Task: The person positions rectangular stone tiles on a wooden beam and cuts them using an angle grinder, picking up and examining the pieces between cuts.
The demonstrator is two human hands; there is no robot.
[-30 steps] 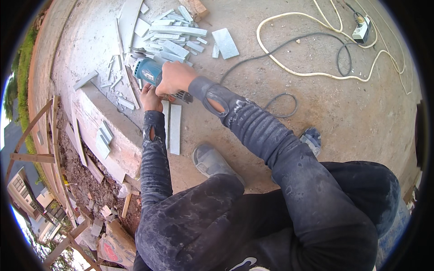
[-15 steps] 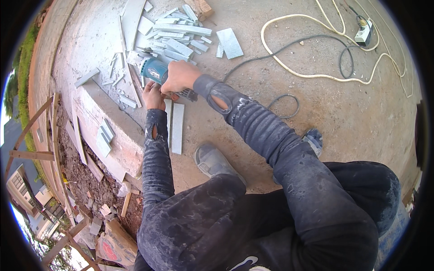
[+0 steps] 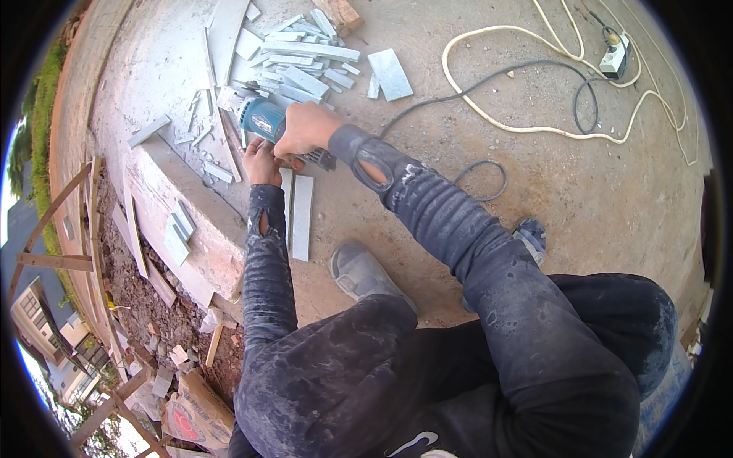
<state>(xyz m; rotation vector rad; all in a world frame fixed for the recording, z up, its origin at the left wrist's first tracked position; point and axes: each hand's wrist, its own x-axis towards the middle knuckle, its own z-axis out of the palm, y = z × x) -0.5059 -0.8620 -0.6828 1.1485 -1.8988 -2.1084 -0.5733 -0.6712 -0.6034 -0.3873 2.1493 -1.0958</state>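
Observation:
My right hand (image 3: 309,128) is wrapped round the teal body of an angle grinder (image 3: 263,117), its head pointing up and to the left. Just below the grinder, my left hand (image 3: 262,162) has its fingers bent closed; what they grip is hidden under the tool. A long pale grey-green stone strip (image 3: 302,217) lies below my hands, with a narrower strip (image 3: 287,200) close along its left side. Beyond the grinder, a heap of cut stone strips (image 3: 305,53) lies on the dusty concrete. Whether the disc touches stone does not show.
A dark cord (image 3: 450,98) and a cream cable (image 3: 489,120) loop over the ground at right, near a white socket block (image 3: 615,57). A raised concrete slab (image 3: 191,206) stands at left, bearing small stone pieces (image 3: 178,233). My sandalled foot (image 3: 365,269) is close below the strips.

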